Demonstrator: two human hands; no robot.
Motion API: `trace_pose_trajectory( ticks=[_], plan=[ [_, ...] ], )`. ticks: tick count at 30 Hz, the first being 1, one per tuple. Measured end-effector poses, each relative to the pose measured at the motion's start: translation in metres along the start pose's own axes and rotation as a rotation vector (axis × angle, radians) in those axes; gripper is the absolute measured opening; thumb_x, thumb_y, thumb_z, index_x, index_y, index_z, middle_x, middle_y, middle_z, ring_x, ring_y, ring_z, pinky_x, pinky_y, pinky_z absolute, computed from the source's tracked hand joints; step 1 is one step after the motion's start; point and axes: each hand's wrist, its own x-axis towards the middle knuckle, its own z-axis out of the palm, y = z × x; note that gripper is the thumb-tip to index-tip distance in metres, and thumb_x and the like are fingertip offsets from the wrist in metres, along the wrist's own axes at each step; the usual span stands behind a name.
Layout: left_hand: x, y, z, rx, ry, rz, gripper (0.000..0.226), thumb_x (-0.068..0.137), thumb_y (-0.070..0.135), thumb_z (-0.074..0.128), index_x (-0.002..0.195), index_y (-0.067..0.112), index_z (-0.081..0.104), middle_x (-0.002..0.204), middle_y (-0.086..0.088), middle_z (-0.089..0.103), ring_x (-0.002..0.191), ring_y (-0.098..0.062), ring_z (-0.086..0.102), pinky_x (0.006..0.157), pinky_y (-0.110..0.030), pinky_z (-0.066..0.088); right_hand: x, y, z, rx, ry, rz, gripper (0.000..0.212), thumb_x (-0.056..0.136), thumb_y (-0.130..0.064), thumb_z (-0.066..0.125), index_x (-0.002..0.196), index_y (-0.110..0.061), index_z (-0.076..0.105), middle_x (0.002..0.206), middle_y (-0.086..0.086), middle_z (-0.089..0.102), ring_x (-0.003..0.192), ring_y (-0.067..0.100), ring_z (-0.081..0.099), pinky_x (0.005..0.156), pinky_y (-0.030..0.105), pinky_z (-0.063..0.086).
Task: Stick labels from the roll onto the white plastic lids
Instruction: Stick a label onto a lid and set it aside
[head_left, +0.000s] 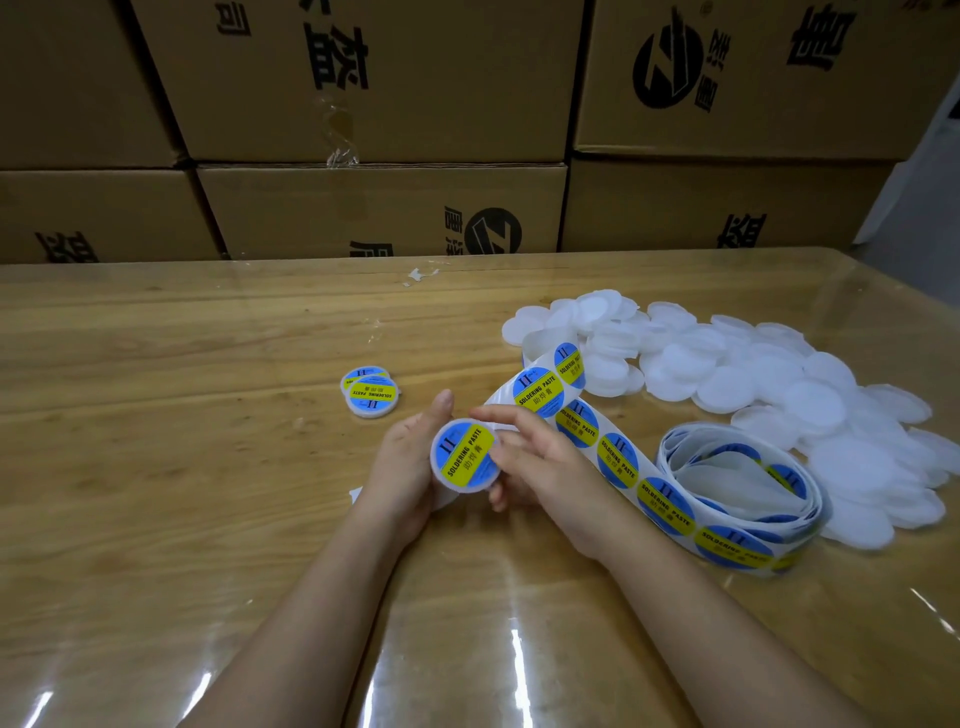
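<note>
Between both hands, just above the table (156, 415), sits the lid (470, 486) being worked on. The left hand (402, 467) grips it from nine o'clock, thumb up along the rim and fingers tucked beneath. The right hand (540, 467) curls round the three o'clock edge, one finger laid over the rim near one o'clock. Neither hand is free. A blue-and-yellow label (465, 453) covers the lid's face and looks roughly centred.

The lid looks thin, light and smooth, likely a little springy, so it is best held by the rim with support behind it while the label is pressed down from the middle outward. The label probably will not forgive a crooked landing.

From two o'clock the backing strip (618, 460) runs behind the right hand toward four o'clock and into the loosely coiled roll (737, 478). It is limp and glossy and apt to slide or twist if tugged.

At two to three o'clock, past the strip, lies the heap of bare lids (753, 374), overlapping and easy to scatter. At ten o'clock two finished lids (370, 392) rest stacked. Cartons (379, 208) wall off twelve o'clock.
</note>
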Motion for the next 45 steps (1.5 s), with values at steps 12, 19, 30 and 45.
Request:
trace_pose_trajectory(
  ticks=[12, 19, 30, 45],
  plan=[
    [0.006, -0.014, 0.0, 0.053, 0.106, 0.157, 0.034, 0.071, 0.029, 0.069, 0.097, 0.013, 0.054, 0.067, -0.005, 0.061, 0.049, -0.012, 0.058, 0.046, -0.024, 0.049, 0.01, 0.009, 0.004, 0.293, 0.225, -0.052, 0.041, 0.088, 0.007, 0.057, 0.115, -0.023, 0.052, 0.089, 0.0, 0.073, 0.077, 0.013, 0.07, 0.063, 0.024, 0.055],
    [0.006, -0.015, -0.001, 0.003, 0.056, 0.145, 0.035, 0.076, 0.007, 0.064, 0.111, 0.011, 0.061, 0.091, -0.013, 0.065, 0.076, -0.018, 0.068, 0.065, -0.027, 0.056, 0.012, 0.017, 0.002, 0.363, 0.233, -0.058, 0.038, 0.093, 0.007, 0.048, 0.116, -0.023, 0.05, 0.097, 0.001, 0.073, 0.088, 0.018, 0.07, 0.069, 0.025, 0.056],
    [0.005, -0.012, 0.004, 0.024, 0.162, 0.109, 0.008, 0.095, 0.004, 0.049, 0.098, 0.006, 0.056, 0.073, -0.005, 0.07, 0.055, -0.015, 0.066, 0.047, -0.023, 0.051, 0.013, 0.019, 0.002, 0.345, 0.206, -0.029, 0.021, 0.097, 0.0, 0.043, 0.11, -0.015, 0.05, 0.081, 0.005, 0.073, 0.072, 0.024, 0.072, 0.059, 0.023, 0.055],
    [0.005, -0.013, 0.004, 0.268, 0.151, 0.113, 0.031, 0.094, 0.019, 0.055, 0.067, 0.03, 0.064, 0.067, -0.006, 0.061, 0.064, -0.022, 0.051, 0.053, -0.029, 0.038, 0.013, 0.02, -0.001, 0.156, 0.274, -0.006, 0.017, 0.096, -0.014, 0.053, 0.087, -0.007, 0.04, 0.054, 0.008, 0.065, 0.037, 0.018, 0.058, 0.034, 0.02, 0.041]
  ],
)
